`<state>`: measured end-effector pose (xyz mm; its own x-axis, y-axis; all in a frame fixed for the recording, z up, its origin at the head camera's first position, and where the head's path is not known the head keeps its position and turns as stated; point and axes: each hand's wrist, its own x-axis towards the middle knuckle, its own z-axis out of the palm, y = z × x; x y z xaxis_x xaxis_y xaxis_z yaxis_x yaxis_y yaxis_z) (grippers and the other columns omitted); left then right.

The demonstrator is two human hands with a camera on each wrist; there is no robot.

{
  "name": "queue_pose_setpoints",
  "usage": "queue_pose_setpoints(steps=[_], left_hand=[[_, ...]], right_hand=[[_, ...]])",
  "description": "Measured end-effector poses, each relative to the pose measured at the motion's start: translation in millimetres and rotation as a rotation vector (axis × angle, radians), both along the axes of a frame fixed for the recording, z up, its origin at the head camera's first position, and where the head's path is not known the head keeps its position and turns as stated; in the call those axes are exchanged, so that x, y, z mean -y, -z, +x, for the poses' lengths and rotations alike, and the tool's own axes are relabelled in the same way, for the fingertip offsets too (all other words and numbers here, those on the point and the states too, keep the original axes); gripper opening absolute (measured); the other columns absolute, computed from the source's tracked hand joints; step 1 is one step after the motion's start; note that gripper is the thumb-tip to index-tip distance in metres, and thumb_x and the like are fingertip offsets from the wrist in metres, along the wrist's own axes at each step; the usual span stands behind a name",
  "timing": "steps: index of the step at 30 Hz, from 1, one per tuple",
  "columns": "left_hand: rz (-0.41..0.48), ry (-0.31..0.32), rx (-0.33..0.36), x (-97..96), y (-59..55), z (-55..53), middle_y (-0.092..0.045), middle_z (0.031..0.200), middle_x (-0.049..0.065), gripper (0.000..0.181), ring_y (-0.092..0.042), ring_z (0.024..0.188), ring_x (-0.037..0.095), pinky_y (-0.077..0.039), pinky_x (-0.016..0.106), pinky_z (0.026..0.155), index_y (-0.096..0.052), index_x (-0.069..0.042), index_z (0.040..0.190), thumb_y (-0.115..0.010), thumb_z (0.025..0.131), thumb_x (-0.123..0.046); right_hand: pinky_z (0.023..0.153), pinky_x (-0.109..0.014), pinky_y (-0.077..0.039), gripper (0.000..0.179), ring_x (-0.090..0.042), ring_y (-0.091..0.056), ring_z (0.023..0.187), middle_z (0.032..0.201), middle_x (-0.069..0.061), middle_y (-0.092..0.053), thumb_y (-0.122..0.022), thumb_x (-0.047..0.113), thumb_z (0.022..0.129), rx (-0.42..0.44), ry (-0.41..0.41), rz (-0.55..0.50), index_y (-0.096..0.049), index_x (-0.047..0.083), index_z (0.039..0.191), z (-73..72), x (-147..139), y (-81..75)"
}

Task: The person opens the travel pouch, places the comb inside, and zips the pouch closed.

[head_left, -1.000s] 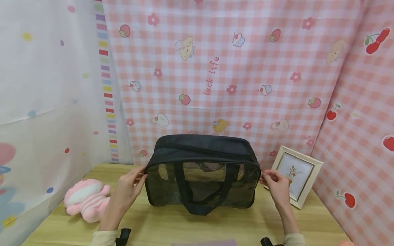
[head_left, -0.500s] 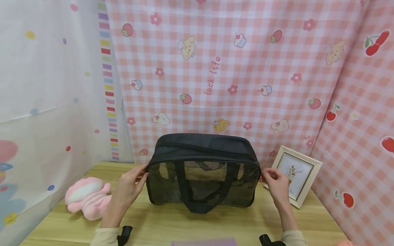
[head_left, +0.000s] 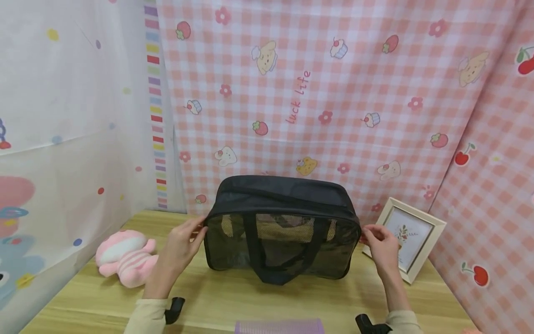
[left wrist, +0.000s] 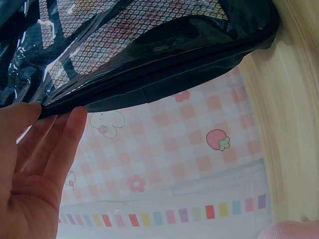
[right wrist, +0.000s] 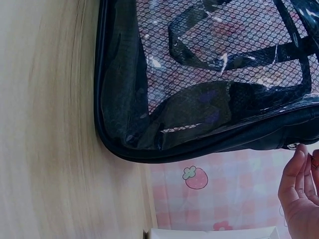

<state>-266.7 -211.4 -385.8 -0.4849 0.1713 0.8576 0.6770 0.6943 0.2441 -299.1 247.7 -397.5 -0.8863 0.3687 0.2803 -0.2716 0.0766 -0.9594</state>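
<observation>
Clock positions are reckoned about the bag as the head view shows it. Nearest, at 6 o'clock, a purple ribbed object (head_left: 279, 327) is lying on the tabletop (head_left: 217, 297); the lower edge is cutting it off, so its kind cannot be told. A peach-coloured scrap (head_left: 471, 331) at 4 o'clock is likewise showing only a sliver. Both hands are grasping the black bag (head_left: 283, 232): the left hand (head_left: 179, 246), at 9 o'clock, is pinching its upper side edge, thumb in front and fingers behind; the right hand (head_left: 382, 246), at 3 o'clock, is pinching the opposite end beside a metal zip pull (right wrist: 294, 146). This paired hold is probably keeping the soft walls spread and level. The bag is standing upright on the tabletop, and its handle (head_left: 279, 278) is drooping over the clear front, covering part of it. Glare and dark film are obscuring any contents; whether the right fingertips are holding the pull itself is unclear. Beyond the left forearm, near 9 o'clock, a pink plush toy (head_left: 129, 260) is lying partly hidden. A picture frame (head_left: 421, 250) is leaning back behind the right hand, which is masking its nearer side. Farthest, at 12 o'clock, a checked curtain (head_left: 325, 93) is hanging.
</observation>
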Motion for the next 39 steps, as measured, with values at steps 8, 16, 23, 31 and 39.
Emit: queue_pose_setpoints(steps=[8,16,23,31,39], left_hand=[[-0.001,0.009,-0.005,0.0,-1.3,-0.3,-0.067,0.090,0.017,0.029,-0.067,0.072,0.026,-0.058,0.031,0.058,-0.066,0.009,0.104,-0.071,0.076,0.014],[0.000,0.031,0.015,-1.6,-3.2,-5.0,-0.067,0.093,0.017,0.029,-0.067,0.075,0.026,-0.058,0.031,0.061,-0.066,0.008,0.107,-0.071,0.078,0.012],[0.007,0.028,0.035,1.0,-2.5,-1.1,-0.067,0.093,0.019,0.029,-0.067,0.074,0.027,-0.058,0.030,0.060,-0.065,0.009,0.108,-0.070,0.079,0.012],[0.017,0.029,0.031,2.2,-5.2,-0.1,-0.067,0.092,0.020,0.028,-0.067,0.073,0.028,-0.058,0.032,0.059,-0.065,0.010,0.106,-0.070,0.078,0.013],[0.011,0.027,0.018,0.3,-4.1,0.2,-0.067,0.092,0.020,0.028,-0.067,0.072,0.028,-0.058,0.031,0.058,-0.066,0.010,0.105,-0.071,0.077,0.013]], right_hand=[[0.063,-0.022,-0.057,0.016,-0.007,-0.062,0.065,0.071,0.005,-0.063,-0.060,-0.001,0.091,0.005,0.019,0.017,-0.058,-0.014,0.100,-2.0,0.9,-2.6],[0.061,-0.022,-0.057,0.017,-0.009,-0.063,0.062,0.070,0.002,-0.064,-0.061,-0.002,0.090,-0.023,0.012,-0.038,-0.057,-0.016,0.100,-0.5,-4.5,-3.4],[0.060,-0.022,-0.057,0.004,-0.009,-0.064,0.061,0.068,-0.001,-0.064,-0.058,-0.009,0.089,-0.088,-0.033,-0.143,-0.061,-0.007,0.088,0.0,-2.7,-13.3],[0.059,-0.024,-0.057,0.006,-0.012,-0.066,0.063,0.070,-0.004,-0.065,-0.060,-0.009,0.088,-0.181,-0.124,-0.139,-0.064,-0.005,0.086,-8.6,-9.8,-10.7],[0.062,-0.029,-0.058,0.013,-0.025,-0.069,0.072,0.082,-0.017,-0.066,-0.067,-0.004,0.085,-0.281,-0.261,-0.175,-0.064,-0.009,0.097,-55.9,-53.3,38.1]])
